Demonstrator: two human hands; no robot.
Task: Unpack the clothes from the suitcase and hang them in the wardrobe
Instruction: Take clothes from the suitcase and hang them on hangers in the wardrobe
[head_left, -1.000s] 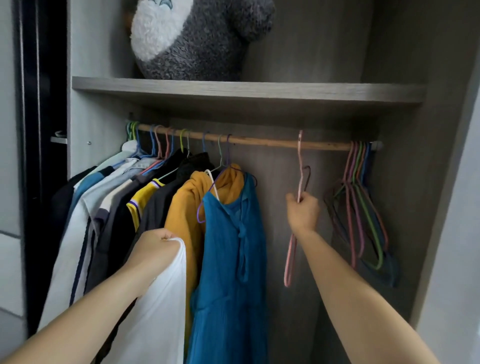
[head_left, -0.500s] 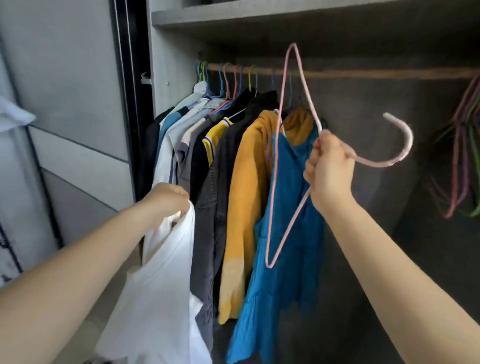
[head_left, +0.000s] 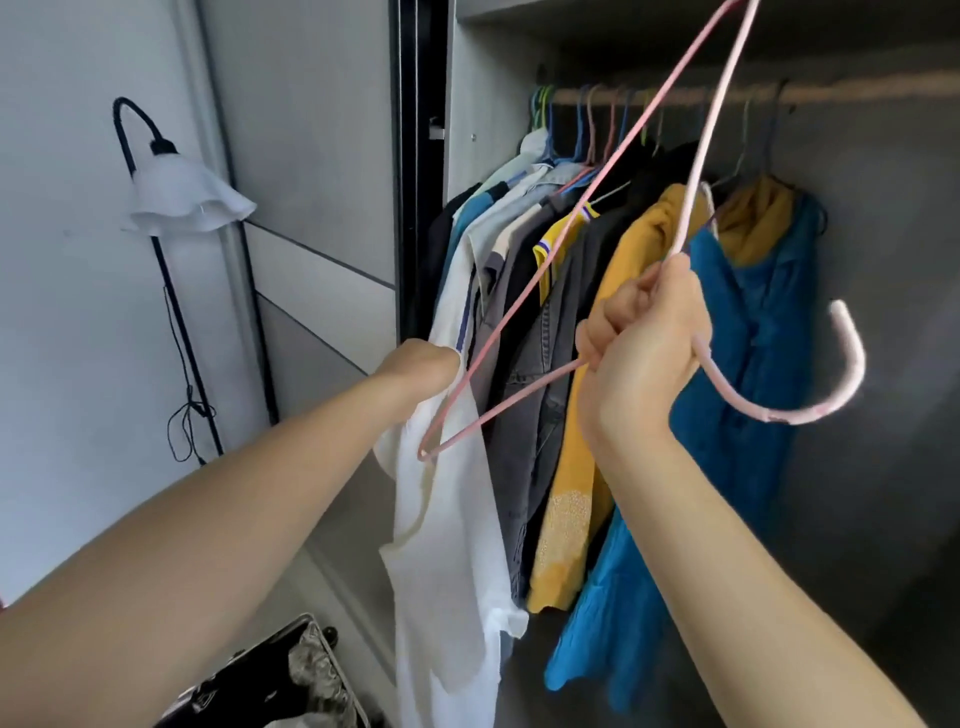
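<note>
My right hand (head_left: 641, 343) grips a pink wire hanger (head_left: 524, 296) at its neck, with the hook curving out to the right and the triangle tilted up and left. One corner of the hanger touches the white garment (head_left: 447, 545). My left hand (head_left: 423, 366) holds that garment by its top, and it hangs down in front of the wardrobe's left side. On the wooden rail (head_left: 857, 88) hang several clothes, among them a yellow hoodie (head_left: 587, 415) and a blue dress (head_left: 748, 374). The open suitcase (head_left: 291, 675) shows at the bottom left.
A floor lamp (head_left: 176, 202) with a white shade stands against the left wall, its cord hanging down. The wardrobe's grey door panel (head_left: 322, 208) sits between the lamp and the clothes. Right of the blue dress the wardrobe interior is dark and bare.
My right hand has taken the pink hanger off the rail and brought it left and nearer, toward the white garment. My view has swung left and down.
</note>
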